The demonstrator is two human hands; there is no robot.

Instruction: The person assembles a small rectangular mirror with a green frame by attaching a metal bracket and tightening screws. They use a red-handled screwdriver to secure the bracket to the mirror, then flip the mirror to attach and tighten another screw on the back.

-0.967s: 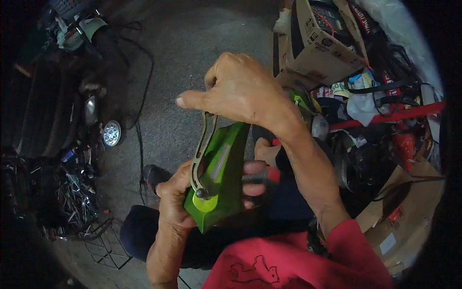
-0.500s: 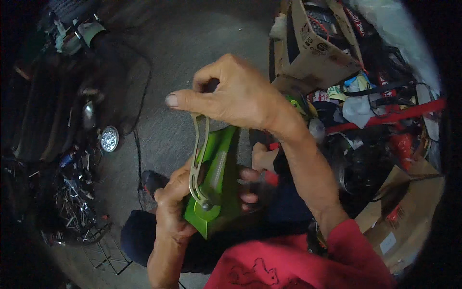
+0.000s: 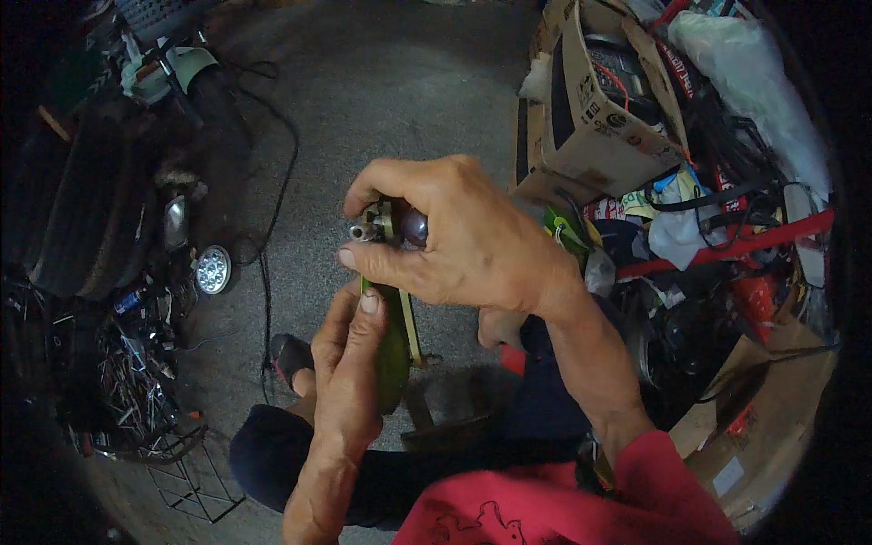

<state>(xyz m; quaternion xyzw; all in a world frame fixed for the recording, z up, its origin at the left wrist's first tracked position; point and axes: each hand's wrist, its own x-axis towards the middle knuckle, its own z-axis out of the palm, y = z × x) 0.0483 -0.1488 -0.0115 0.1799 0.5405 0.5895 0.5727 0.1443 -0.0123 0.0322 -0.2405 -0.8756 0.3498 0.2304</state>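
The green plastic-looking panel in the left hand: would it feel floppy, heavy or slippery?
Probably stiff: the green panel shows no sag beyond the bare left hand. It may be light, since it looks slender. Its surface looks smooth, so it could slip if the grip loosened.

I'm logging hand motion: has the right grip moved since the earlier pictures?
Yes: the right grip has moved down the picture, closer to the level of the round lamp.
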